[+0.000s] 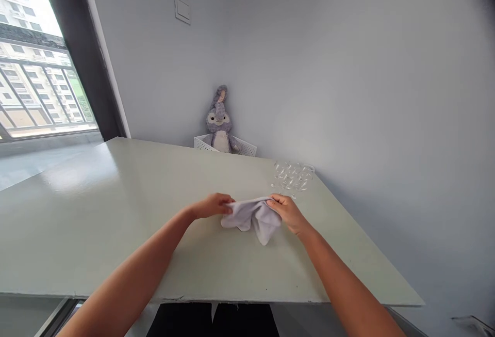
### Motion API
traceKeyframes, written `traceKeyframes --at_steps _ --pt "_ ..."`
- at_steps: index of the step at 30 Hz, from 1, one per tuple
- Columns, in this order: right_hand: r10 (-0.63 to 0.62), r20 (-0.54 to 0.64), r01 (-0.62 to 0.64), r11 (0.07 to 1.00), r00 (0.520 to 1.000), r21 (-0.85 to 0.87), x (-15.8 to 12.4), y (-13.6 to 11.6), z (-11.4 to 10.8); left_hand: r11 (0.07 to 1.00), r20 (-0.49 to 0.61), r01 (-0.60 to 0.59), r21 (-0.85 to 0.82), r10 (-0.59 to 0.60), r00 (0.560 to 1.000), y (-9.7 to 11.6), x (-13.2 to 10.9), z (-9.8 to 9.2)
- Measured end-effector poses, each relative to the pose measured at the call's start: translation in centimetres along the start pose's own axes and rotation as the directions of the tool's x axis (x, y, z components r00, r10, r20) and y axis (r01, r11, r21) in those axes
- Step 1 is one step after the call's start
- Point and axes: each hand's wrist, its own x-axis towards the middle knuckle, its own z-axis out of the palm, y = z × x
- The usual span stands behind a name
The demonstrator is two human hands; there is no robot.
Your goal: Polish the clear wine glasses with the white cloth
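Note:
A small white cloth (253, 217) hangs bunched just above the pale green table (116, 208), stretched between both hands. My left hand (212, 206) pinches the cloth's left top corner with closed fingers. My right hand (288, 211) grips its right top corner, fingers curled shut. The cloth's lower folds droop toward the tabletop between the two hands.
Several clear glasses (292, 176) stand clustered just beyond my right hand. A grey plush rabbit (219, 122) sits in a white perforated basket (247, 148) at the table's far edge against the wall. A large window (34, 63) is at the left.

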Motion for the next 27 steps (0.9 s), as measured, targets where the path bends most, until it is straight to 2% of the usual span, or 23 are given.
traceKeyframes --at_steps 2,4,6,8,13,15,17,19,21,24,27 --pt "0.027 0.033 -0.030 0.995 0.999 0.096 0.4 -1.0 -0.7 0.988 -0.116 -0.012 -0.152 -0.006 0.993 0.0 0.0 -0.6" --pt "0.065 0.133 -0.086 0.983 0.989 0.162 0.5 -1.8 -1.2 0.950 -0.181 -0.062 -0.305 0.006 0.983 0.3 -0.3 -1.1" --pt "0.091 0.240 -0.137 0.973 0.967 0.183 0.6 -2.4 -1.4 0.900 -0.176 -0.083 -0.429 0.007 0.984 0.8 -0.6 -1.5" --pt "0.100 0.281 -0.158 0.969 0.955 0.190 0.6 -2.5 -1.3 0.867 -0.158 -0.070 -0.494 -0.010 0.987 1.1 -0.8 -1.6" --pt "0.082 0.181 -0.134 0.946 0.980 0.294 1.1 -1.4 -0.6 0.806 -0.180 -0.072 -0.587 -0.044 0.983 0.6 -0.6 -1.5" --pt "0.081 0.221 -0.139 0.955 0.972 0.263 1.1 -1.0 -0.6 0.785 -0.197 -0.090 -0.613 -0.041 0.980 0.2 -0.4 -1.5" --pt "0.076 0.310 -0.137 0.974 0.948 0.178 1.1 -0.9 -0.7 0.779 -0.215 -0.096 -0.619 -0.051 0.975 -0.2 -0.3 -1.7" --pt "0.045 0.376 -0.097 0.988 0.925 0.121 1.0 -1.0 -1.0 0.778 -0.233 -0.086 -0.622 -0.079 0.969 -0.5 -0.2 -1.9" --pt "-0.003 0.392 -0.052 0.990 0.920 0.129 0.9 -1.2 -1.3 0.779 -0.248 -0.074 -0.622 -0.106 0.963 -0.7 -0.1 -2.1" --pt "-0.055 0.318 0.000 0.985 0.946 0.173 1.2 -0.9 -1.6 0.779 -0.260 -0.076 -0.622 -0.114 0.959 -0.8 -0.1 -2.3" --pt "-0.046 0.233 0.015 0.991 0.971 0.136 1.8 0.5 -1.7 0.794 -0.263 -0.077 -0.604 -0.108 0.959 -0.9 -0.2 -2.4"
